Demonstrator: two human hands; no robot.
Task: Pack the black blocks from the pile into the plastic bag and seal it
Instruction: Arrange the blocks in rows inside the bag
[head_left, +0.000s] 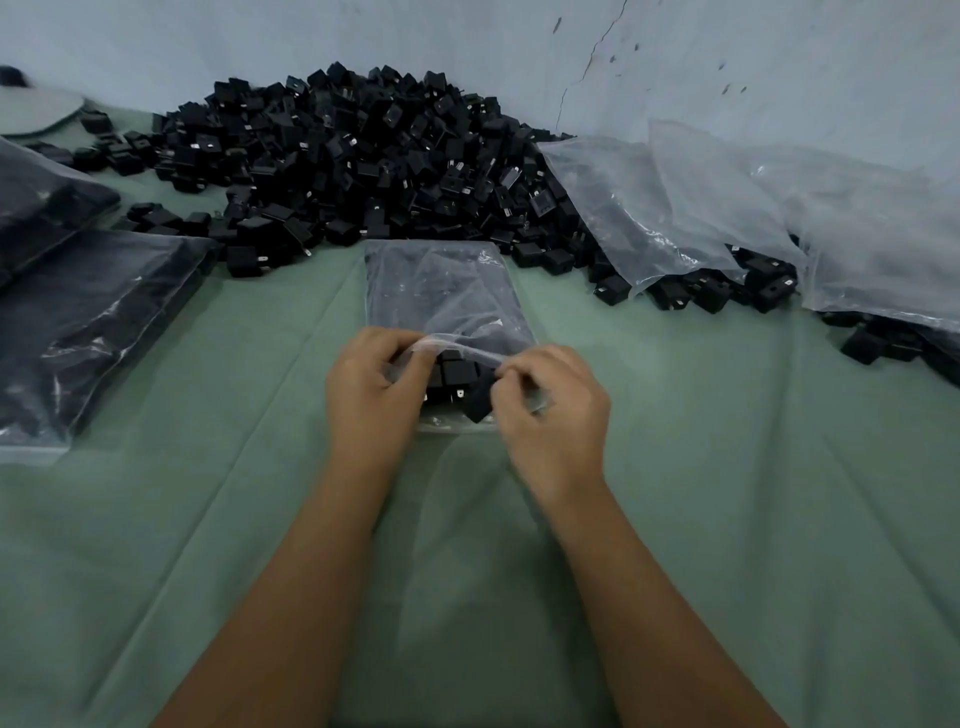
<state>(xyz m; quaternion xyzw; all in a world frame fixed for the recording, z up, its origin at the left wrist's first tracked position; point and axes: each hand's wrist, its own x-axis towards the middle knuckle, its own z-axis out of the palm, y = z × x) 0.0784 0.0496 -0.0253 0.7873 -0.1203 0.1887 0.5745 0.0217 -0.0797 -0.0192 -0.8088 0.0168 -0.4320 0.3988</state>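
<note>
partly hiding the black blocks (457, 371), both hands (376, 387) (550, 410) pinch the plastic bag (441, 291) mouth.

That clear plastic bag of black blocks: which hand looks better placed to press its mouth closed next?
Probably the right hand. It pinches the open edge of the clear plastic bag near the corner, where a seal could start. The left hand grips the opposite side, steadying it over the black blocks inside.

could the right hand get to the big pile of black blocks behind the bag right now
Probably not at once: the right hand pinches the mouth of the clear plastic bag, as does the left hand. Once it lets go, only bare green cloth lies before the heap of small black plastic blocks.
</note>
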